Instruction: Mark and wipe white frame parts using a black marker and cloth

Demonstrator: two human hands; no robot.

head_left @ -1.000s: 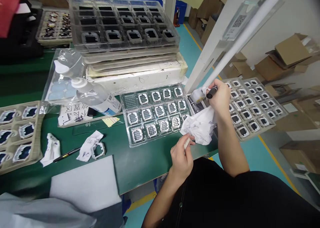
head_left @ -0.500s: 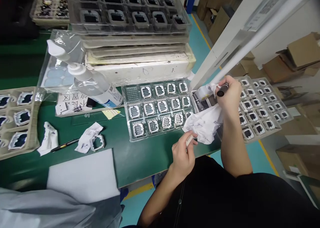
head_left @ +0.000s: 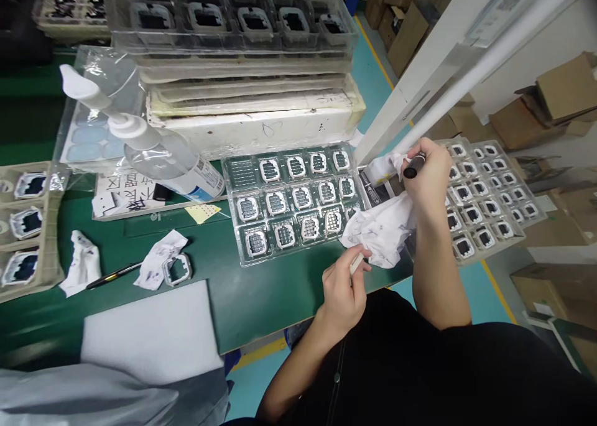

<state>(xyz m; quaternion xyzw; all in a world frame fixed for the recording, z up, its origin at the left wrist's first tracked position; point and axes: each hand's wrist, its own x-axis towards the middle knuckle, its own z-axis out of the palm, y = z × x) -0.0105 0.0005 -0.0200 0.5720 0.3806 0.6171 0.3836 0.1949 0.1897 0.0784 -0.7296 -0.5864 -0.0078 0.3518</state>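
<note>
My left hand [head_left: 344,289] is closed in a pinch on a small pale stick-like piece at the table's front edge. It touches a crumpled white cloth [head_left: 380,230] marked with ink. My right hand [head_left: 428,177] is closed round a black marker [head_left: 413,166] and the upper end of the same cloth, beside a small roll of tape [head_left: 379,171]. Just left of both hands lies a clear tray [head_left: 291,199] of small framed parts on the green table [head_left: 261,295].
A second tray of parts [head_left: 485,196] lies right of my right arm. Stacked trays [head_left: 233,46] stand at the back, with a pump bottle [head_left: 163,155] lying left of them. A loose frame part [head_left: 176,269], cloth scraps, a pen and a grey foam sheet [head_left: 149,326] lie at left.
My left hand's fingers have shifted slightly on the pale piece at the cloth. The right hand has kept its place. The view has drifted a little.
</note>
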